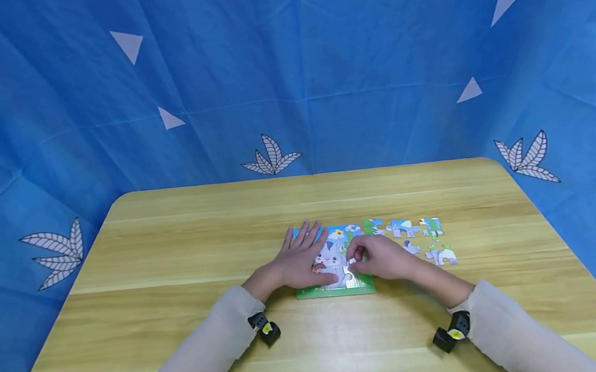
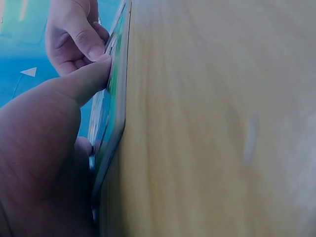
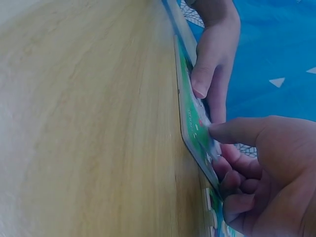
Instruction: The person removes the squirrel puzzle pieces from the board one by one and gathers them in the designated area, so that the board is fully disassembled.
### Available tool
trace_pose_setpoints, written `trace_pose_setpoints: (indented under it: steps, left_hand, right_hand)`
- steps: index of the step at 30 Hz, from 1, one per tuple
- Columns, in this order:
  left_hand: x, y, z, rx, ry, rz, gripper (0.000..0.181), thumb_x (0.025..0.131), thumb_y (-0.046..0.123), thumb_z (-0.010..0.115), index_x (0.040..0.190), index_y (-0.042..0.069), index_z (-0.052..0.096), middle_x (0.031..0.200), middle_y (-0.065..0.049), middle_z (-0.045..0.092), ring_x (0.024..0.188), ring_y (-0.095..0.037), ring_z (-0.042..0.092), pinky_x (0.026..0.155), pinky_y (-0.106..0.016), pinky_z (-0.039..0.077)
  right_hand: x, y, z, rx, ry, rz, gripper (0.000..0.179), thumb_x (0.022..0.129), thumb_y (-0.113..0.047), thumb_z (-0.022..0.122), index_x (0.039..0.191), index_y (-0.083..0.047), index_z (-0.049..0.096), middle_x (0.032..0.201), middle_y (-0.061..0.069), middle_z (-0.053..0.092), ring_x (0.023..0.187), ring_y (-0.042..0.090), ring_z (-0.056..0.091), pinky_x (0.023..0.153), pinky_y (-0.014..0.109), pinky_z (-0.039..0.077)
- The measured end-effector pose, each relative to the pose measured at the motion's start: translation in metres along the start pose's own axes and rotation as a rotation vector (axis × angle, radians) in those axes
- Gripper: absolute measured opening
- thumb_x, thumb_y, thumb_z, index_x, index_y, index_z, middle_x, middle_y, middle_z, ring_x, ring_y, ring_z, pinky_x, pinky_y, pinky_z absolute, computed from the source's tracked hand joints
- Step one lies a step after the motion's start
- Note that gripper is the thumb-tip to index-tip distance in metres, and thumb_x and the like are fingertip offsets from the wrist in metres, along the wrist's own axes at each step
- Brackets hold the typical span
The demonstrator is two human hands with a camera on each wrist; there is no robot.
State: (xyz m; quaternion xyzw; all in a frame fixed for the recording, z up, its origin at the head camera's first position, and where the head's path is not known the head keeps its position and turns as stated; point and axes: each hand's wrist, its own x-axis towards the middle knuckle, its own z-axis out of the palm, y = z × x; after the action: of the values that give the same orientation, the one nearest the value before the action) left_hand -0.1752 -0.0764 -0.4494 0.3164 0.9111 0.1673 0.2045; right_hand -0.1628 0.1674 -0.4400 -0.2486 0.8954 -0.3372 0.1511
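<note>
A jigsaw puzzle in a green-edged tray [image 1: 336, 292] lies on the table, its picture showing a pale cartoon animal [image 1: 328, 256]. My left hand [image 1: 301, 261] rests flat on the left side of the puzzle, fingers spread and thumb reaching across its lower middle. At the right side, my right hand [image 1: 386, 257] pinches a small puzzle piece [image 3: 216, 148] between thumb and curled fingers, right at the puzzle's surface. Those fingers hide most of the piece. In the left wrist view, the two thumbs come close together over the tray's near part.
Several loose puzzle pieces [image 1: 404, 228] lie on the wooden table [image 1: 187, 241] to the right of the tray. One piece [image 1: 411, 247] sits just behind my right hand. A blue cloth [image 1: 346, 59] with leaf and triangle prints hangs behind the table.
</note>
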Motion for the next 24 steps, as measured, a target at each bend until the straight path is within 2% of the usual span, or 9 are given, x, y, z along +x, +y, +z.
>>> trace_pose_setpoints:
  steps: [6,10,15,24]
  left_hand:
    - [0.002,-0.001,0.001,-0.007,-0.004,-0.003,0.101,0.096,0.064,0.054,0.165,0.013,0.0,0.17,-0.008,-0.014,0.154,-0.029,-0.021,0.118,-0.053,-0.021]
    - [0.001,-0.001,0.001,-0.002,0.005,0.006,0.102,0.096,0.065,0.053,0.165,0.013,0.0,0.17,-0.008,-0.013,0.154,-0.03,-0.02,0.119,-0.055,-0.019]
    - [0.002,-0.004,0.004,-0.011,0.002,0.01,0.102,0.095,0.066,0.052,0.165,0.014,-0.001,0.17,-0.007,-0.014,0.154,-0.028,-0.022,0.118,-0.054,-0.021]
    - [0.004,-0.007,0.007,0.006,0.008,0.009,0.102,0.095,0.066,0.053,0.165,0.015,-0.001,0.17,-0.007,-0.013,0.154,-0.028,-0.021,0.119,-0.053,-0.02]
  right_hand:
    - [-0.003,0.002,-0.002,0.125,-0.004,0.008,0.018,0.089,-0.008,0.077,0.099,-0.007,0.063,0.083,-0.001,0.06,0.074,0.015,0.054,0.067,0.027,0.048]
    - [-0.005,0.003,-0.004,0.193,-0.023,-0.006,0.016,0.091,-0.006,0.074,0.103,-0.003,0.064,0.084,0.001,0.061,0.074,0.015,0.055,0.067,0.025,0.048]
    - [-0.007,0.004,-0.007,0.213,-0.04,-0.006,0.008,0.095,-0.003,0.068,0.103,-0.004,0.069,0.084,0.001,0.065,0.069,0.013,0.054,0.063,0.024,0.047]
    - [-0.011,0.009,-0.009,0.25,-0.028,-0.02,0.015,0.099,-0.002,0.063,0.111,-0.004,0.072,0.088,0.004,0.068,0.073,0.017,0.059,0.064,0.026,0.048]
